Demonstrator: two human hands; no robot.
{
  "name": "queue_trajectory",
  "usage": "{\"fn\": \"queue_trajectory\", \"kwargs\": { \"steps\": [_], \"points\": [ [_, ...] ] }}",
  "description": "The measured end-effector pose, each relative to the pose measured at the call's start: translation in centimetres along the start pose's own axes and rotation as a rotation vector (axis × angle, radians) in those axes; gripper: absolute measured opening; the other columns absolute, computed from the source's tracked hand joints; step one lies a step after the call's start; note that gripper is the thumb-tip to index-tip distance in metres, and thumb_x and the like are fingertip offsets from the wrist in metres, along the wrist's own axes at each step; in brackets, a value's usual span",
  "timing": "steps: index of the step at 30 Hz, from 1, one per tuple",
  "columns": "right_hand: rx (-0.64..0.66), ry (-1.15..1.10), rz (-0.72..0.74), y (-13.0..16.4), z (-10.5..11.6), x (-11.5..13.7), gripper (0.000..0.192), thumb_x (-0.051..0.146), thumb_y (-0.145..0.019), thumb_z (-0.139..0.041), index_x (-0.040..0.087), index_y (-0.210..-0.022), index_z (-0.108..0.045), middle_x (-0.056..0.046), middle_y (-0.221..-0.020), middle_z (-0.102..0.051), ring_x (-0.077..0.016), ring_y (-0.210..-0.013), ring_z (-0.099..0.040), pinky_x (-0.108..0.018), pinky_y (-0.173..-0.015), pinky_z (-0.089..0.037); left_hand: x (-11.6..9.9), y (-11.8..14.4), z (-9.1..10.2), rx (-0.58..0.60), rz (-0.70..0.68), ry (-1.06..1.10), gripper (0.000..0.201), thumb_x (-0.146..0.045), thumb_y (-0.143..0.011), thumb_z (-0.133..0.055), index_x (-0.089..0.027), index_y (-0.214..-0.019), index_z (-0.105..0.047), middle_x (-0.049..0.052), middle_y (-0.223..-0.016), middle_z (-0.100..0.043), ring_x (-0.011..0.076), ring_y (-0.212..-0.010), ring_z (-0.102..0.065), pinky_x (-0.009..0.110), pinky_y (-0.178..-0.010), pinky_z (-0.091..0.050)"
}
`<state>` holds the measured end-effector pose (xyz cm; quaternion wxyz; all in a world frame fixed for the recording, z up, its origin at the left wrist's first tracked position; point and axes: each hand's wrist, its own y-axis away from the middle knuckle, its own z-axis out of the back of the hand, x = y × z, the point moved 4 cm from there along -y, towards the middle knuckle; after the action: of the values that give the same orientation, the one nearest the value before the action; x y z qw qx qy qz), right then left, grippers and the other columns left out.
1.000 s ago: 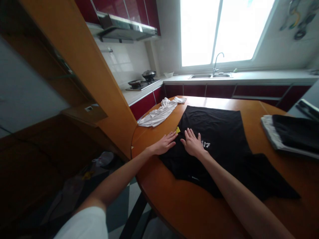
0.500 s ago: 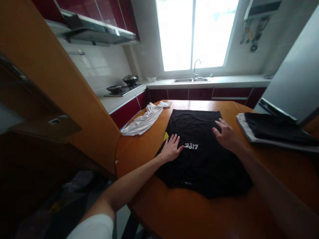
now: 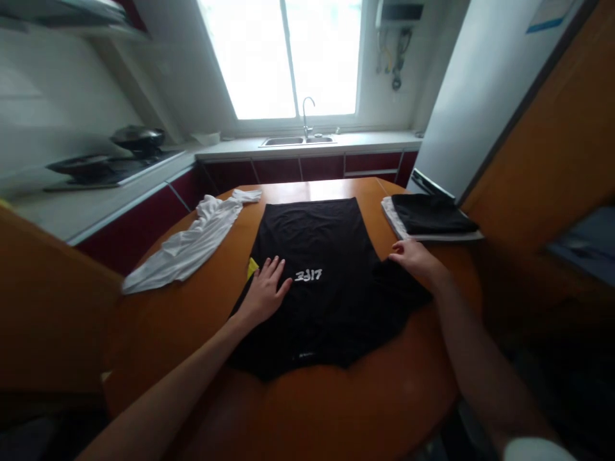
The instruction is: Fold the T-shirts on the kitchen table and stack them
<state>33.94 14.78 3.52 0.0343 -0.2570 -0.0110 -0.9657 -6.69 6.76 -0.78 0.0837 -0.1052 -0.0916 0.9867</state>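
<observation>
We've got a black T-shirt (image 3: 317, 269) spread flat on the round wooden worktop (image 3: 365, 410), approx. centre, w/ small white lettering near its middle. Our left hand (image 3: 266, 294) lies palm-down on the shirt just left of that lettering, fingers spread and flat, nothing pinched. A bit of yellow (image 3: 252, 266) shows at the shirt's left edge, just beyond the left fingertips. Our right hand (image 3: 414, 258) sits at the shirt's right edge, where the sleeve bunches; fingers are curled onto the fabric, but we can't tell if its grip is pinching the cloth or only pressing it. Left of the shirt, apart from it, a crumpled white garment (image 3: 192, 243) lies on the worktop, running toward the far-left rim. Right of the shirt, near our right hand but not touching it, is a folded stack (image 3: 430, 218): dark cloth on top of a white one. Beyond the shirt, past the worktop's far edge, there's a kitchen counter w/ a sink and tap (image 3: 305, 128) under a bright window; a stove w/ pans (image 3: 115, 153) stands far left of the shirt.
</observation>
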Motion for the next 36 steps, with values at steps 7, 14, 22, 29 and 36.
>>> {"fn": "queue_trajectory", "kwargs": {
  "steps": [7, 14, 22, 29, 36],
  "points": [
    [0.266, 0.243, -0.122, 1.6, 1.3, -0.8, 0.039, 0.041, -0.075, -0.082, 0.019, -0.105, -0.073, -0.009, -0.108, -0.074, -0.0216, -0.097, -0.07, -0.022, -0.073, -0.05, -0.6, -0.2, 0.7, -0.081, -0.083, 0.106, 0.061, -0.05, -0.101, -0.035, -0.017, -0.152, -0.043, 0.012, -0.162, -0.035, 0.0304, -0.153, -0.022, 0.056, -0.122, -0.022],
    [0.329, 0.249, -0.15, 2.1, 1.4, -0.1, 0.034, 0.028, -0.069, -0.087, 0.018, -0.098, -0.071, -0.007, -0.094, -0.075, -0.0194, -0.082, -0.071, -0.022, -0.064, -0.049, 0.0, -0.3, 0.3, -0.059, -0.078, 0.166, 0.059, -0.044, -0.098, -0.037, -0.017, -0.15, -0.045, 0.013, -0.159, -0.041, 0.0308, -0.152, -0.025, 0.058, -0.121, -0.021],
    [0.303, 0.292, -0.183, 1.8, 0.9, 0.3, 0.04, 0.019, -0.066, -0.085, 0.015, -0.103, -0.072, -0.013, -0.102, -0.075, -0.0253, -0.092, -0.073, -0.025, -0.067, -0.053, -0.1, -0.1, 0.4, -0.041, -0.074, 0.182, 0.059, -0.045, -0.099, -0.038, -0.017, -0.15, -0.045, 0.013, -0.157, -0.043, 0.0309, -0.151, -0.028, 0.059, -0.12, -0.023],
    [0.277, 0.302, -0.197, 1.4, 0.4, 0.0, 0.035, 0.019, -0.064, -0.081, 0.017, -0.099, -0.075, -0.014, -0.101, -0.076, -0.0254, -0.093, -0.073, -0.026, -0.07, -0.054, -0.4, 0.0, 0.5, 0.006, -0.001, 0.156, 0.055, -0.041, -0.1, -0.038, -0.021, -0.151, -0.043, 0.012, -0.157, -0.044, 0.0317, -0.151, -0.029, 0.07, -0.117, -0.017],
    [0.283, 0.284, -0.215, 1.2, 0.7, -1.1, 0.028, 0.021, -0.067, -0.08, 0.016, -0.095, -0.076, -0.013, -0.095, -0.076, -0.0245, -0.089, -0.074, -0.024, -0.067, -0.053, -0.8, -0.2, 0.9, 0.034, 0.017, 0.154, 0.055, -0.042, -0.1, -0.038, -0.023, -0.152, -0.042, 0.011, -0.157, -0.044, 0.0311, -0.151, -0.029, 0.069, -0.117, -0.017]
  ]
}}
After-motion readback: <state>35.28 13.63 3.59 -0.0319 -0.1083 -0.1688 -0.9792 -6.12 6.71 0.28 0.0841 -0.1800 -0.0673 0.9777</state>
